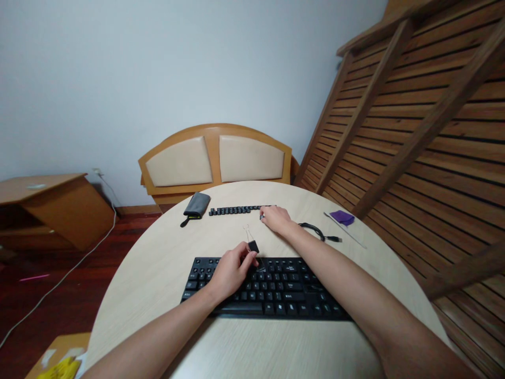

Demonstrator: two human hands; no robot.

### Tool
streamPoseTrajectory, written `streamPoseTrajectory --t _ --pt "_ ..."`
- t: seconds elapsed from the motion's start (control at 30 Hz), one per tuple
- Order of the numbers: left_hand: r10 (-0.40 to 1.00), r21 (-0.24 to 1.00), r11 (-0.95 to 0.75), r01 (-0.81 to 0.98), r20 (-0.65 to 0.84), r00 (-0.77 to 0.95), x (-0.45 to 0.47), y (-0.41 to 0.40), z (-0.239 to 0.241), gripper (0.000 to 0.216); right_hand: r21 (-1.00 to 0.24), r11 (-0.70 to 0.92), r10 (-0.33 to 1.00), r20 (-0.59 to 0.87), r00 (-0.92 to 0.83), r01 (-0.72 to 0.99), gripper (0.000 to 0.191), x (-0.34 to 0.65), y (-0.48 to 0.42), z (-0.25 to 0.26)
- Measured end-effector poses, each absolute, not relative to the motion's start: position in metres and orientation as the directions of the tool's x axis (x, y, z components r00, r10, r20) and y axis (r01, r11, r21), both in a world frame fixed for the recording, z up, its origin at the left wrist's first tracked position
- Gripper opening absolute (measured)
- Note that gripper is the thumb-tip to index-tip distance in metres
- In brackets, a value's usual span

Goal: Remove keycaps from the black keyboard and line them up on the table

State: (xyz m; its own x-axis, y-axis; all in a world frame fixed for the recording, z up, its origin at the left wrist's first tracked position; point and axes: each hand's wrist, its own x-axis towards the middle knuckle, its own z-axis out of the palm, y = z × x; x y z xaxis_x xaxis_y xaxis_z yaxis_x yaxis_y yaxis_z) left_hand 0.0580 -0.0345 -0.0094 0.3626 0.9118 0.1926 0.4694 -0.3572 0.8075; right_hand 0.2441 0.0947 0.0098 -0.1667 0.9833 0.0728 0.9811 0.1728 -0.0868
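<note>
A black binder clip (253,246) with wire handles is pinched in my left hand (232,268), above the upper rows of a black keyboard (272,308). One wire handle points up and away, and the other hangs over the keys. Beyond the keyboard, my right hand (274,217) is at the right end of the loose black keycaps (232,210), which lie lined up in rows. Its fingertips are closed on a small dark keycap (261,216) at the tabletop. My right forearm crosses over the keyboard's right side and hides part of it.
A grey pouch (197,205) lies left of the keycaps. Right of my right hand are a black USB cable (315,229), a thin metal rod (347,231) and a purple cloth (342,217). The round table (145,273) meets a headboard behind and wooden slats at right.
</note>
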Motion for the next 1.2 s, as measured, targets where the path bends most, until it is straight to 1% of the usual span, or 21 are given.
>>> streamPoseTrajectory --t 0.3,0.57,0.77,1.2 --pt "0.915 0.810 -0.352 0.469 0.192 0.356 0.058 -0.036 -0.008 0.023 -0.071 0.149 0.984 0.106 -0.141 0.986 0.032 0.230 0.114 0.000" --pt "0.917 0.813 -0.346 0.468 0.186 0.354 0.059 -0.035 -0.007 0.024 -0.107 0.120 0.985 0.134 -0.105 0.987 0.028 0.222 0.126 -0.006" --pt "0.920 0.814 -0.339 0.472 0.180 0.349 0.059 -0.036 -0.006 0.025 -0.139 0.093 0.987 0.140 -0.073 0.986 0.028 0.219 0.132 -0.009" --pt "0.924 0.811 -0.325 0.486 0.164 0.345 0.060 -0.035 -0.008 0.024 -0.171 0.125 0.983 0.158 -0.098 0.977 0.031 0.214 0.129 -0.012"
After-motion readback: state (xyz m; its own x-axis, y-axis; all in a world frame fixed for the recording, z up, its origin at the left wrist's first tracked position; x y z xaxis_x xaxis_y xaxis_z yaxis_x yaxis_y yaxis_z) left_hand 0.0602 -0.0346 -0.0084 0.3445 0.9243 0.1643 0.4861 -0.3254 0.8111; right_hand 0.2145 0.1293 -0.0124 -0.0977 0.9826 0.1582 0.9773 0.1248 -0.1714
